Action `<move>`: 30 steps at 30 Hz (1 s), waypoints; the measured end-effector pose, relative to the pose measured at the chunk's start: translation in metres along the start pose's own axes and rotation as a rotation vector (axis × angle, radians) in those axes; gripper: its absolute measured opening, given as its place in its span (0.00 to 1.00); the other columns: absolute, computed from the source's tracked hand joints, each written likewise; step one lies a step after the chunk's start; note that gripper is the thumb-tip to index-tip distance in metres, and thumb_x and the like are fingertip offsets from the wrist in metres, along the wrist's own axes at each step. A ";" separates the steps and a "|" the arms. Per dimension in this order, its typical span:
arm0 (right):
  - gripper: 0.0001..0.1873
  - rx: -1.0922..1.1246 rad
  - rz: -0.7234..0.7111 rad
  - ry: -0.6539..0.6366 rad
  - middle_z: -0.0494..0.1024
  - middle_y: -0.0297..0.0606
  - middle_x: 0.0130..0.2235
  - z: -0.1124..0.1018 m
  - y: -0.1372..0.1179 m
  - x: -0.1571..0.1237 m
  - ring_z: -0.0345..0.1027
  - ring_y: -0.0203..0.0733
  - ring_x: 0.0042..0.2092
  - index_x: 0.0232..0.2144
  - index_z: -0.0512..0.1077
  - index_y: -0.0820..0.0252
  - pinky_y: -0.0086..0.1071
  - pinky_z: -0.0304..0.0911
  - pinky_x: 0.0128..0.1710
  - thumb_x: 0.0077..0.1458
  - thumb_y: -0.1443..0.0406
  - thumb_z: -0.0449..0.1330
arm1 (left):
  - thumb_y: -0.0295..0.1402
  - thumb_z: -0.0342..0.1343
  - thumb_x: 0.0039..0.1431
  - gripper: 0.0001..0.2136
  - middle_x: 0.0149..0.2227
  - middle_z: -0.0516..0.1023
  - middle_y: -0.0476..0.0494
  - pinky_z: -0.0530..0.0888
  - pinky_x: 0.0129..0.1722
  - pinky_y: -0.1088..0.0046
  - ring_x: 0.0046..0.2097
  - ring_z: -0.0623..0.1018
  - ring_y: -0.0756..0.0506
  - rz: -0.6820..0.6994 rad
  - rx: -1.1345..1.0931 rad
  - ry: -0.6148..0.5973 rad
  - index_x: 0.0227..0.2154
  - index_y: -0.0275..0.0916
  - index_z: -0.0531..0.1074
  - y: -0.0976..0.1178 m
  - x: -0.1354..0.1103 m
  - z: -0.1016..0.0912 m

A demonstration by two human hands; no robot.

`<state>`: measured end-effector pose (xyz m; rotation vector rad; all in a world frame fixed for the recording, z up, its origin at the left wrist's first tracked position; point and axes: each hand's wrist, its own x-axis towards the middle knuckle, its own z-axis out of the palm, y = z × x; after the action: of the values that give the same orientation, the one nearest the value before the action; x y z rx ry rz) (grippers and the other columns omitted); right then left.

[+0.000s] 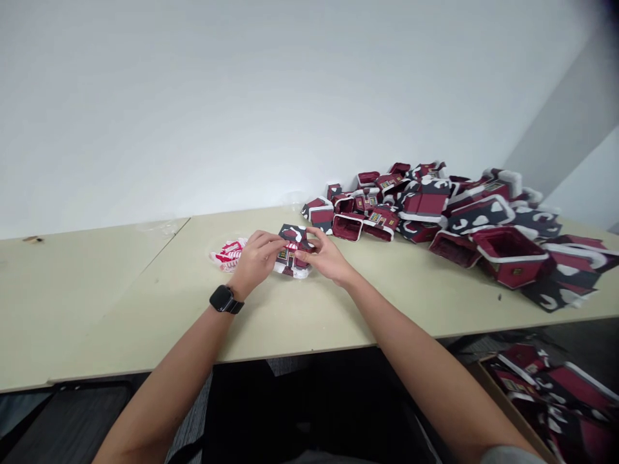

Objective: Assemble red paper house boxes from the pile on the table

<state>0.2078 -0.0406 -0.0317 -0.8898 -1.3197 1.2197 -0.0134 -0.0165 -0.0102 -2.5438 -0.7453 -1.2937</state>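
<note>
A small dark-red toy house [284, 256] with a black, white-patched roof, small windows and a white fluffy bottom edge stands on the table between my hands. My right hand [327, 256] grips its right side, thumb in front and fingers at the roof. My left hand [260, 256], with a black watch on the wrist, pinches a small red-and-white striped piece [292, 245] against the front, just under the roof edge. Beside my left hand lies a bunch of red-and-white striped pieces [228, 253], some on clear plastic.
A large heap of similar houses [425, 201] covers the table's right side, many tipped over with hollow undersides showing. More houses lie in a cardboard box [507, 406] below the table's right edge. Clear plastic [162, 228] and a small brown scrap [33, 239] lie at the left back.
</note>
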 end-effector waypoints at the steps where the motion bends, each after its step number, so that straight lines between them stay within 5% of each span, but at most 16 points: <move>1: 0.45 -0.010 -0.009 0.003 0.81 0.41 0.54 0.000 0.000 0.000 0.80 0.50 0.50 0.63 0.65 0.49 0.45 0.77 0.52 0.46 0.54 0.78 | 0.28 0.55 0.73 0.11 0.44 0.85 0.41 0.80 0.46 0.57 0.47 0.79 0.41 0.002 -0.004 0.001 0.46 0.44 0.83 0.000 0.000 0.000; 10: 0.37 -0.141 -0.098 0.052 0.79 0.44 0.57 0.002 0.001 0.000 0.74 0.52 0.59 0.57 0.69 0.52 0.46 0.71 0.59 0.48 0.53 0.77 | 0.27 0.57 0.72 0.11 0.41 0.84 0.43 0.79 0.44 0.59 0.45 0.79 0.42 0.035 -0.058 -0.003 0.45 0.47 0.84 0.000 -0.002 0.001; 14: 0.36 -0.102 -0.092 0.049 0.79 0.41 0.56 0.005 -0.005 -0.003 0.75 0.49 0.57 0.55 0.70 0.52 0.44 0.71 0.59 0.48 0.52 0.77 | 0.36 0.64 0.69 0.07 0.52 0.80 0.39 0.79 0.52 0.54 0.53 0.78 0.40 -0.174 -0.109 0.084 0.47 0.46 0.83 0.006 -0.003 0.007; 16: 0.35 -0.059 -0.085 0.026 0.79 0.40 0.57 0.005 -0.008 -0.005 0.75 0.49 0.57 0.56 0.70 0.51 0.43 0.72 0.59 0.49 0.53 0.76 | 0.42 0.67 0.66 0.19 0.59 0.76 0.35 0.80 0.54 0.55 0.56 0.78 0.38 -0.327 -0.247 0.105 0.57 0.46 0.77 0.007 -0.004 0.011; 19: 0.34 -0.041 -0.085 -0.011 0.78 0.39 0.57 0.005 -0.013 -0.008 0.74 0.48 0.57 0.56 0.70 0.49 0.42 0.73 0.58 0.49 0.55 0.75 | 0.46 0.61 0.70 0.27 0.64 0.75 0.33 0.80 0.55 0.57 0.60 0.79 0.38 -0.482 -0.608 -0.038 0.67 0.45 0.66 0.005 -0.004 0.014; 23: 0.36 -0.060 -0.092 -0.052 0.78 0.38 0.56 0.005 -0.014 -0.010 0.74 0.49 0.57 0.57 0.69 0.49 0.41 0.73 0.57 0.48 0.56 0.76 | 0.47 0.61 0.69 0.24 0.61 0.79 0.34 0.77 0.58 0.57 0.60 0.79 0.35 -0.647 -0.886 -0.234 0.60 0.38 0.71 0.006 -0.002 0.010; 30: 0.34 -0.070 -0.080 -0.100 0.78 0.39 0.56 0.002 -0.014 -0.010 0.75 0.49 0.56 0.56 0.70 0.50 0.42 0.73 0.58 0.50 0.54 0.76 | 0.49 0.67 0.63 0.26 0.55 0.81 0.34 0.76 0.55 0.59 0.56 0.80 0.37 -0.745 -0.969 -0.240 0.55 0.36 0.73 0.007 0.000 0.006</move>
<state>0.2094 -0.0539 -0.0197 -0.8265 -1.4717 1.1746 -0.0058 -0.0200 -0.0135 -3.3647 -1.5155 -1.9438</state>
